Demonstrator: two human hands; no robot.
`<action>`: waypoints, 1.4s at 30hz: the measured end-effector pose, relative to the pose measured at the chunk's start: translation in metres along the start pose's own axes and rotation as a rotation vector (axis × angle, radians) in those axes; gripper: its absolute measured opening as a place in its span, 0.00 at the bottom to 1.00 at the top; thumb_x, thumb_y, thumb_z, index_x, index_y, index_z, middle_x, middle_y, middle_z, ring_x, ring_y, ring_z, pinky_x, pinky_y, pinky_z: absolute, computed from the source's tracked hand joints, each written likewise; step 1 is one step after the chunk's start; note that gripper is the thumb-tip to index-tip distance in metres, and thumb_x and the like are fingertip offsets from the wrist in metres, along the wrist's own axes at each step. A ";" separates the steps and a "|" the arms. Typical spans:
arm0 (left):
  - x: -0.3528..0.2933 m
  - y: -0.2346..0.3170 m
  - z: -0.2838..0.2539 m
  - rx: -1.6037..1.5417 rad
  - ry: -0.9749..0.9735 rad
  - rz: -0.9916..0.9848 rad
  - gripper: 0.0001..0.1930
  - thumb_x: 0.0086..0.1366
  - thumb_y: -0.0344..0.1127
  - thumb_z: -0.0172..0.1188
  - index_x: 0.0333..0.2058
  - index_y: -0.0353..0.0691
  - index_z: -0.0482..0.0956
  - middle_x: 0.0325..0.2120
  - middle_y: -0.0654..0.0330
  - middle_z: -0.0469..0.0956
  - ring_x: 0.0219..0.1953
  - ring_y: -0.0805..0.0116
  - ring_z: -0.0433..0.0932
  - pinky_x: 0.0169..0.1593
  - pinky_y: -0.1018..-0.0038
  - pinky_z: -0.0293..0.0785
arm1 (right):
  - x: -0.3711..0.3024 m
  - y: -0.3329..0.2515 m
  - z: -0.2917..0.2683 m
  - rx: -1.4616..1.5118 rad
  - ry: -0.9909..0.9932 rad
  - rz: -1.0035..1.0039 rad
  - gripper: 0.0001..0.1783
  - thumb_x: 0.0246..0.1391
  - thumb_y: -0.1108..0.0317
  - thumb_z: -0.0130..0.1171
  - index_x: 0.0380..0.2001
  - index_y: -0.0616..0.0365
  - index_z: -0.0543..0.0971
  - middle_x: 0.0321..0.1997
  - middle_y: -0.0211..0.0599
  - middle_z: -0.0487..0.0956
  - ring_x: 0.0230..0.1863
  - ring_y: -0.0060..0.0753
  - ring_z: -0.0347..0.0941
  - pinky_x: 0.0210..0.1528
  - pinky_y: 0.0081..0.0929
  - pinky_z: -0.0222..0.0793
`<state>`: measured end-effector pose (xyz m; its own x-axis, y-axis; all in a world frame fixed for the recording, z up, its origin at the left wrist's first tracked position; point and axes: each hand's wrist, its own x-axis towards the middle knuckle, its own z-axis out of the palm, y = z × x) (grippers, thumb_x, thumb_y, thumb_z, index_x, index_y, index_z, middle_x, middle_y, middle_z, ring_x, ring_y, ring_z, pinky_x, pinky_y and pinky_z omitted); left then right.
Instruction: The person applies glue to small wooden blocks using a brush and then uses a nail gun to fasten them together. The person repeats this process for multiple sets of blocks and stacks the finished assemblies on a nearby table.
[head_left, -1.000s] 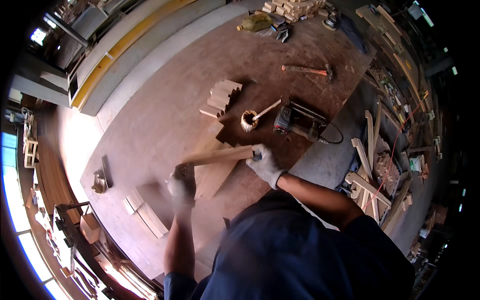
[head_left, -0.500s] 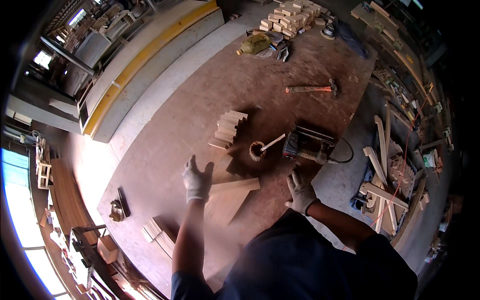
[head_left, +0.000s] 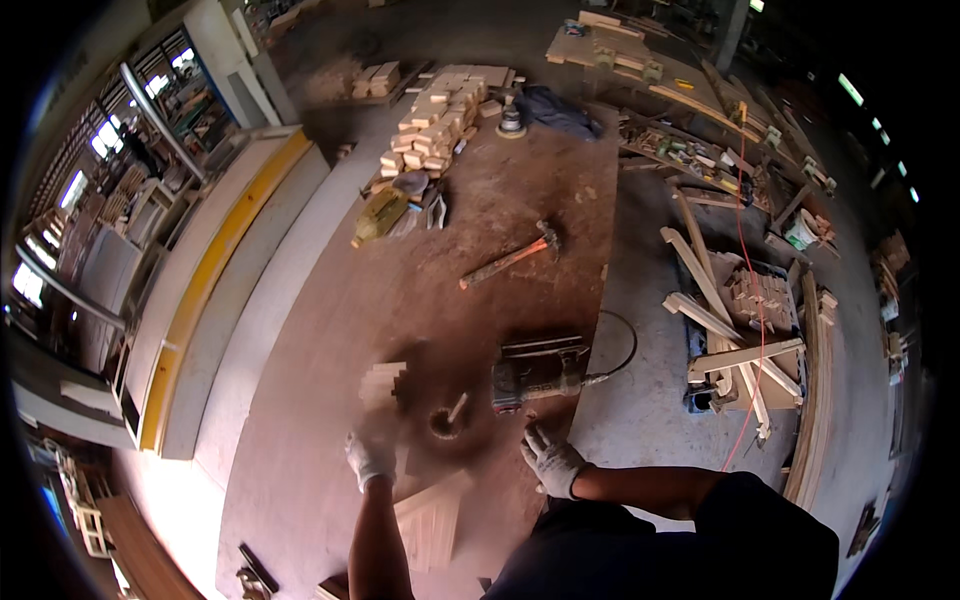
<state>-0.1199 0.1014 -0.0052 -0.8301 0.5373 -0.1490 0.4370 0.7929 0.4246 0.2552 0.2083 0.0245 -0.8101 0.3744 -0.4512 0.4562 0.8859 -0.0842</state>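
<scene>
My left hand (head_left: 369, 462), in a pale work glove, is over the brown tabletop (head_left: 330, 330), just on the near side of a small stack of short wooden pieces (head_left: 383, 384). Its fingers are blurred but look apart, with nothing visible in them. Gloved too, my right hand (head_left: 553, 464) has its fingers stretched out near the table's right edge, close to a corded power tool (head_left: 535, 378). Between the hands and a bit farther off stands a small round pot (head_left: 443, 426) with a stick in it. Flat light wooden boards (head_left: 430, 525) lie nearer to me.
An orange-handled hammer (head_left: 510, 256) lies farther up the table. Behind it are a yellowish container (head_left: 380, 214), a pile of wooden blocks (head_left: 435, 120) and a dark cloth (head_left: 560, 110). To the right, a crate with timber strips (head_left: 745, 355) stands on the floor, crossed by a red cord (head_left: 762, 330).
My view has swung, so the table's contents sit lower and farther left. My left hand has come closer to the small wooden stack. My right hand stays by the power tool.
</scene>
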 end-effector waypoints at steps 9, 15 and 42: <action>-0.050 -0.012 -0.042 -0.156 0.294 0.058 0.49 0.52 0.40 0.79 0.70 0.27 0.67 0.53 0.42 0.79 0.61 0.42 0.73 0.68 0.50 0.67 | 0.003 -0.002 0.010 -0.013 0.014 -0.020 0.61 0.49 0.41 0.74 0.75 0.70 0.61 0.81 0.67 0.56 0.83 0.67 0.47 0.83 0.55 0.45; -0.146 0.030 -0.047 -0.727 0.096 0.319 0.45 0.55 0.35 0.81 0.69 0.28 0.69 0.57 0.47 0.76 0.58 0.56 0.77 0.59 0.61 0.75 | 0.032 0.000 0.006 0.630 0.234 0.018 0.33 0.61 0.44 0.68 0.55 0.62 0.83 0.61 0.54 0.80 0.63 0.50 0.76 0.63 0.48 0.74; -0.231 0.095 -0.030 -1.511 -0.280 -0.187 0.09 0.78 0.39 0.58 0.41 0.41 0.81 0.32 0.67 0.79 0.33 0.76 0.78 0.35 0.78 0.74 | 0.006 -0.068 -0.058 0.583 0.748 -0.285 0.16 0.55 0.55 0.71 0.41 0.51 0.80 0.30 0.44 0.84 0.33 0.53 0.84 0.35 0.49 0.78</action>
<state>0.1030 0.0442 0.0966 -0.6667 0.6384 -0.3846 -0.5501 -0.0734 0.8318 0.1976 0.1660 0.0789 -0.8498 0.4229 0.3145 0.1556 0.7715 -0.6169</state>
